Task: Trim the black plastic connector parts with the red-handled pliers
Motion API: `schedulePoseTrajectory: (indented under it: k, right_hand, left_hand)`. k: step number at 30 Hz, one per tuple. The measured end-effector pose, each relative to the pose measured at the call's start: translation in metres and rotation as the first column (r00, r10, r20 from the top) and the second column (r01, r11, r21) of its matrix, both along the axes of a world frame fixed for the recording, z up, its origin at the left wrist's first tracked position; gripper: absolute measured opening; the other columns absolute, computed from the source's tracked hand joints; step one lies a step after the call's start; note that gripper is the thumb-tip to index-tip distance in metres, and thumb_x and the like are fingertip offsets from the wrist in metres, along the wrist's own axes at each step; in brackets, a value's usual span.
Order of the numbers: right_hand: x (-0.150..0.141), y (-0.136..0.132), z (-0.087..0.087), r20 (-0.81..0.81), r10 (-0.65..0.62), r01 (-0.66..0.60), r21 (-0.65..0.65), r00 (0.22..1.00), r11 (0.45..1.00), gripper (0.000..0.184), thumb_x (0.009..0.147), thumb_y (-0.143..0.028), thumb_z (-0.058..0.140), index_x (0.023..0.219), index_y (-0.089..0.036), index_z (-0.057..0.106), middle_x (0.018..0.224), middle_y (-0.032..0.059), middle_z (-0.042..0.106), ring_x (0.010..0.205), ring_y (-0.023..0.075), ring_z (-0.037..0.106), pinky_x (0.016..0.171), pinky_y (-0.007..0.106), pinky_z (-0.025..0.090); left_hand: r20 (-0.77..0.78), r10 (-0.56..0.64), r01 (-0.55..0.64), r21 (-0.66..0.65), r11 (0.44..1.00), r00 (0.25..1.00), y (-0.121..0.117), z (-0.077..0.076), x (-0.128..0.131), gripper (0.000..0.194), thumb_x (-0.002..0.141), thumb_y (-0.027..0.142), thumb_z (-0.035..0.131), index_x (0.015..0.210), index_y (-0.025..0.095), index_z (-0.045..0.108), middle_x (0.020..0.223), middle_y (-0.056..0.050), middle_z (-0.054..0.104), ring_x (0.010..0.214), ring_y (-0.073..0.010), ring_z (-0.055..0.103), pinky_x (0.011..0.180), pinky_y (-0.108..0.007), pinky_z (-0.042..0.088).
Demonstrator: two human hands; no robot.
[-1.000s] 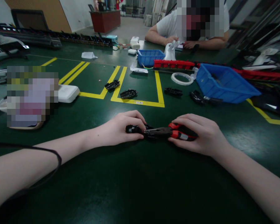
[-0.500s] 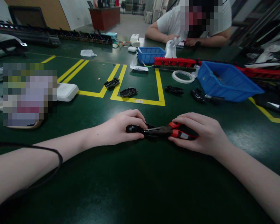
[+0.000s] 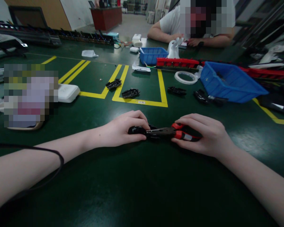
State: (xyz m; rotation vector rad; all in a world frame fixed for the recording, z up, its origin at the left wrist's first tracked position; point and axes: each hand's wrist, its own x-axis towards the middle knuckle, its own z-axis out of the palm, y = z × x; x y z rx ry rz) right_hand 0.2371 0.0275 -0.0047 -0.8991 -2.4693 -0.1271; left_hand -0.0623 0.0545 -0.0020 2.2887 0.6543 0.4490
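My left hand (image 3: 126,128) is closed on a glossy black plastic part (image 3: 136,130), thumb in front and fingers behind. My right hand (image 3: 204,134) grips the red-and-black handles of needle-nose pliers (image 3: 165,131). The pliers point left, and their long jaws lie over the black part, close to my left fingertips. Whether the jaws are clamped on something small there I cannot tell. Both hands are low over the dark green table (image 3: 142,186).
Several black plastic pieces, one of them a shell (image 3: 130,93), lie beyond my hands. A blue bin (image 3: 232,82), a tape roll (image 3: 186,77) and a red strip (image 3: 177,63) are farther back. A phone (image 3: 32,101) leans on a white box (image 3: 68,93) at left. A person sits opposite.
Almost nothing differs. Both hands hold the same grip on the black part and the pliers, with at most a very slight shift.
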Motion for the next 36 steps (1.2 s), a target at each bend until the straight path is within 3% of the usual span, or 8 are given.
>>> schedulePoseTrajectory:
  k: [28,36]
  right_hand:
    - [-0.0011,-0.0015,0.0029,0.071,0.021,-0.022,0.016,0.997,1.0,0.032,0.085,-0.042,0.07,0.105,-0.018,0.063,0.092,0.0114,0.073,0.076,0.0228,0.071,0.063,0.035,0.058]
    - [-0.0006,-0.002,0.003,0.121,0.023,-0.032,0.073,0.992,0.997,0.031,0.085,-0.04,0.069,0.104,-0.015,0.063,0.093,0.0141,0.072,0.076,0.0243,0.07,0.062,0.036,0.058]
  left_hand:
    - [0.019,0.017,-0.016,-0.014,1.0,1.0,-0.0006,0.0006,-0.0009,0.012,0.092,0.024,0.067,0.104,0.021,0.071,0.118,-0.006,0.059,0.11,-0.0221,0.058,0.095,-0.039,0.05]
    - [0.032,0.02,-0.02,-0.001,1.0,0.999,-0.0019,0.0013,-0.0003,0.014,0.093,0.022,0.066,0.105,0.02,0.072,0.113,-0.006,0.06,0.105,-0.0202,0.06,0.092,-0.035,0.05]
